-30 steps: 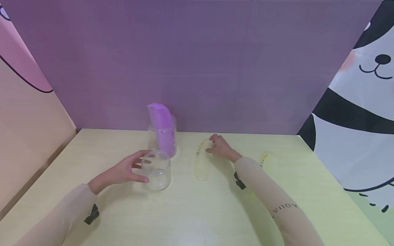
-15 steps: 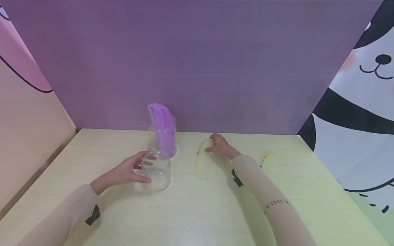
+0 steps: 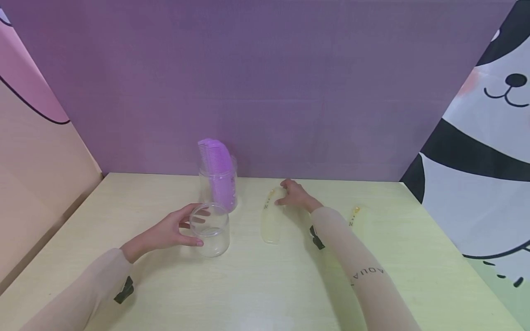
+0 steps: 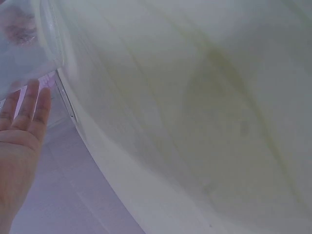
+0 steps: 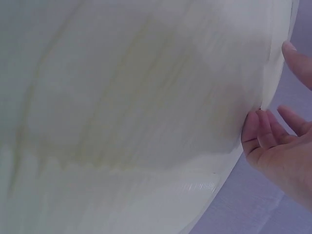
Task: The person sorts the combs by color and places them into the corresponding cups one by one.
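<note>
My left hand (image 3: 167, 232) was curled loosely around the side of the short, empty clear plastic jar (image 3: 210, 228) that stood upright near the middle of the pale yellow-green table (image 3: 265, 294), thumb toward me and fingers behind the wall, a light steadying grip rather than a firm one. My right hand (image 3: 295, 196) rested at the far end of the pale yellow translucent comb (image 3: 270, 218), which lay flat on the table just to the right of that jar; my fingertips were bent onto its top end, touching it, but I could not tell whether they had truly pinched it or only pressed on it, and the comb had not left the surface. Behind the empty jar, near the purple back wall (image 3: 265, 82), stood a taller clear plastic jar (image 3: 218, 184) with a purple plastic comb (image 3: 216, 165) standing upright inside it, so I judged one comb to be already stowed. A second pale yellow comb (image 3: 357, 216) lay flat farther right, well apart from my hand and untouched. As I read it, the yellow comb under my fingers remained to be lifted and stood in the empty jar, and the other one after it.
</note>
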Motion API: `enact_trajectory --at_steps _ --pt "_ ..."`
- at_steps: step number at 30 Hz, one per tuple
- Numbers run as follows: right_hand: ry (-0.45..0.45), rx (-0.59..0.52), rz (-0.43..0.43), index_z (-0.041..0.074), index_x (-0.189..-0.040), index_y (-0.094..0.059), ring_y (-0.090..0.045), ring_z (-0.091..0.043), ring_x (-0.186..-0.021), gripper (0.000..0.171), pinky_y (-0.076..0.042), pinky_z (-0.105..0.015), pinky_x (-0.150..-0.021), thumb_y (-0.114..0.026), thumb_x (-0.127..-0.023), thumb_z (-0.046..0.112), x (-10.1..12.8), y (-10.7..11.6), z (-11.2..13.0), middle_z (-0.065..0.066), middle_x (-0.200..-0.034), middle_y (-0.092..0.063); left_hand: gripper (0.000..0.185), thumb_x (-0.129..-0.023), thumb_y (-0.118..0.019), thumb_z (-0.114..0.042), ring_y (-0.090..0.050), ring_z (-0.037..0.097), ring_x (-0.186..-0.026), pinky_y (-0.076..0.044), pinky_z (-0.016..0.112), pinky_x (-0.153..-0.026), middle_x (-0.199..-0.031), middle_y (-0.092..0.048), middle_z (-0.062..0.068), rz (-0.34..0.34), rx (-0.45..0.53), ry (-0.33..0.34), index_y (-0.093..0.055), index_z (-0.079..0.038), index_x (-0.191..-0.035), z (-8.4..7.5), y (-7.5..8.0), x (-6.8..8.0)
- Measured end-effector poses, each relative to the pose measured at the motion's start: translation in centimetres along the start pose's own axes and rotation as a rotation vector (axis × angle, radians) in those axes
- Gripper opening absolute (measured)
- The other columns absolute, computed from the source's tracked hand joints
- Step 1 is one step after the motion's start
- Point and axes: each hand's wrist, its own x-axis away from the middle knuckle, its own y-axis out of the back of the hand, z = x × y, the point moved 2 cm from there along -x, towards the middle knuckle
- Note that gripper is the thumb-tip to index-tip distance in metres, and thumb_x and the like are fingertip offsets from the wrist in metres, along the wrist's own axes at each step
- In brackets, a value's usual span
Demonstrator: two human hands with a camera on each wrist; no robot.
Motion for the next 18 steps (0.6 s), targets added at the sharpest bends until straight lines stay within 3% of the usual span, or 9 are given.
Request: enact_trajectory --at_steps 6,11,13,15,18 --pt "-0.028 -0.047 0.024 -0.002 -0.129 -0.039 -0.047 -0.036 -0.112 0.072 -0.041 -0.045 -0.097 -0.077 -0.073 0.022 -2.0 -0.6 -1.3 -0.024 -0.130 -0.044 0.084 -0.070 -0.079 -0.024 -0.051 0.035 -0.117 -0.049 0.043 -0.091 -0.132 -0.048 0.019 -0.003 -0.012 -0.002 -0.032 -0.012 -0.139 0.0 0.0 0.1" --pt "0.064 0.050 -0.066 0.012 -0.123 -0.044 -0.049 -0.030 -0.101 0.080 -0.046 -0.038 -0.081 -0.080 -0.061 0.048 -8.7 -3.9 -8.9 -0.015 -0.118 -0.051 0.084 -0.070 -0.079 -0.024 -0.050 0.037 -0.117 -0.048 0.050 -0.091 -0.132 -0.047 0.021 -0.005 0.001 -0.006 -0.032 -0.011 -0.139 -0.1 0.0 0.1" --pt "0.058 0.066 -0.078 0.015 -0.121 -0.045 -0.048 -0.032 -0.101 0.082 -0.045 -0.039 -0.080 -0.081 -0.057 0.052 -10.0 -4.5 -10.5 -0.015 -0.116 -0.052 0.084 -0.071 -0.079 -0.023 -0.050 0.038 -0.117 -0.047 0.051 -0.091 -0.132 -0.047 0.021 -0.005 0.004 -0.006 -0.032 -0.010 -0.139 -0.1 0.0 0.1" --pt "0.010 0.042 -0.041 0.013 -0.124 -0.044 -0.045 -0.036 -0.108 0.079 -0.044 -0.044 -0.087 -0.082 -0.062 0.044 -8.5 -3.6 -8.6 -0.018 -0.119 -0.050 0.084 -0.071 -0.078 -0.023 -0.050 0.038 -0.117 -0.047 0.051 -0.091 -0.132 -0.048 0.020 -0.005 0.000 -0.007 -0.032 -0.009 -0.139 -0.2 -0.1 0.1" --pt "-0.053 -0.002 0.004 0.004 -0.127 -0.041 -0.040 -0.041 -0.117 0.071 -0.039 -0.050 -0.096 -0.079 -0.071 0.024 -4.0 -1.5 -3.3 -0.026 -0.126 -0.045 0.084 -0.071 -0.079 -0.024 -0.051 0.035 -0.117 -0.048 0.047 -0.091 -0.132 -0.049 0.016 -0.009 -0.014 0.003 -0.032 -0.011 -0.139 -0.2 -0.1 0.2"
